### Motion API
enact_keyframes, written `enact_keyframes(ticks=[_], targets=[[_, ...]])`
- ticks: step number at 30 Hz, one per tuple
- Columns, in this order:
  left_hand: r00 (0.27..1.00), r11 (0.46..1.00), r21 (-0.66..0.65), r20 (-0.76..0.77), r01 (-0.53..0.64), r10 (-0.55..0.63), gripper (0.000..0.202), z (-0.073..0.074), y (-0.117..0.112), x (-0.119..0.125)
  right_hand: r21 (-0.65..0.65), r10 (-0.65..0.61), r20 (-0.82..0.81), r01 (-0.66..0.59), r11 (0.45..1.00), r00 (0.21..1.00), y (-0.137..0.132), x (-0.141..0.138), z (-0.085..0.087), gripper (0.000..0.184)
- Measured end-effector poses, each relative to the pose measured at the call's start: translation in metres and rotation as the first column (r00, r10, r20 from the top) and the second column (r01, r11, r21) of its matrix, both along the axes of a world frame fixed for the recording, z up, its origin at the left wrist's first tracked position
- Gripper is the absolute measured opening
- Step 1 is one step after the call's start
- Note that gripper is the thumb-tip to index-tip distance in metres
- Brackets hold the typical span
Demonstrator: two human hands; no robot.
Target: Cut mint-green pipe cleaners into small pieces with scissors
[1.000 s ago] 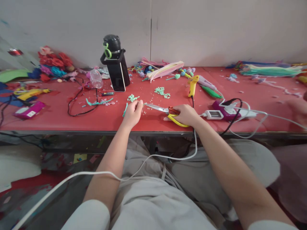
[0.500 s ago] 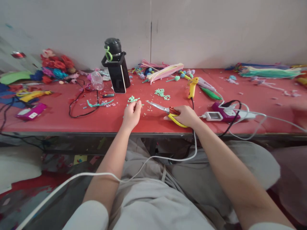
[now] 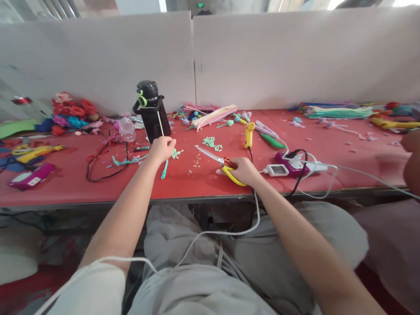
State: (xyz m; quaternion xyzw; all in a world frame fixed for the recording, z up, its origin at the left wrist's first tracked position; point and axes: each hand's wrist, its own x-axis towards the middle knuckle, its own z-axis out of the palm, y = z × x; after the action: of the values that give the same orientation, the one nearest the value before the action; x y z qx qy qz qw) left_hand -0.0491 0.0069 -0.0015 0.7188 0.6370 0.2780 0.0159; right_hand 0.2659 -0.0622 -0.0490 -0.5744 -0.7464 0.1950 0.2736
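Note:
My left hand [image 3: 162,148] hovers over the red table [image 3: 197,181] just in front of the black phone stand [image 3: 154,120], fingers pinched together near small teal pipe-cleaner pieces [image 3: 176,153]. A teal pipe-cleaner strip [image 3: 163,168] lies right below that hand. My right hand [image 3: 241,169] rests on the table near its front edge, closed round the yellow handles of a pair of scissors [image 3: 216,159]. The scissor blades point left and away, slightly parted.
A yellow glue gun [image 3: 248,133], a purple power strip [image 3: 292,158] with white cables, pipe-cleaner bundles [image 3: 213,114], felt flowers [image 3: 70,111] and a black bottle [image 3: 146,91] crowd the table. Another person's arm [image 3: 411,157] shows at the right edge. A white partition stands behind.
My left hand moved away from the scissor tips, forward and left toward the phone stand. The camera tilted up. My right hand stayed on the scissors.

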Motion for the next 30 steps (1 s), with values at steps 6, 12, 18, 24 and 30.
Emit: enact_keyframes(ticks=[6,12,18,24,30], targets=[[0.979,0.984,-0.034,0.109,0.174,-0.169,0.013,-0.006,0.021,0.039,0.025,-0.121,-0.095,0.124,0.992,0.988,0.002,-0.001,-0.003,0.070],[0.971,0.968,-0.088,0.064,0.235,-0.230,0.015,-0.021,0.043,0.081,0.041,-0.220,-0.149,0.229,0.973,0.964,0.005,0.000,0.000,0.068],[0.966,0.962,-0.121,-0.058,0.245,-0.254,0.018,-0.033,0.064,0.096,0.028,-0.210,-0.212,0.221,0.975,0.954,0.004,0.000,0.001,0.068],[0.978,0.960,-0.209,-0.052,0.189,-0.204,0.005,-0.035,0.076,0.104,0.002,-0.212,-0.200,0.217,0.976,0.957,0.004,-0.001,0.001,0.065],[0.976,0.956,-0.195,0.049,0.220,-0.214,0.013,-0.038,0.077,0.115,0.004,-0.203,-0.209,0.209,0.978,0.956,0.005,-0.001,0.001,0.065]])
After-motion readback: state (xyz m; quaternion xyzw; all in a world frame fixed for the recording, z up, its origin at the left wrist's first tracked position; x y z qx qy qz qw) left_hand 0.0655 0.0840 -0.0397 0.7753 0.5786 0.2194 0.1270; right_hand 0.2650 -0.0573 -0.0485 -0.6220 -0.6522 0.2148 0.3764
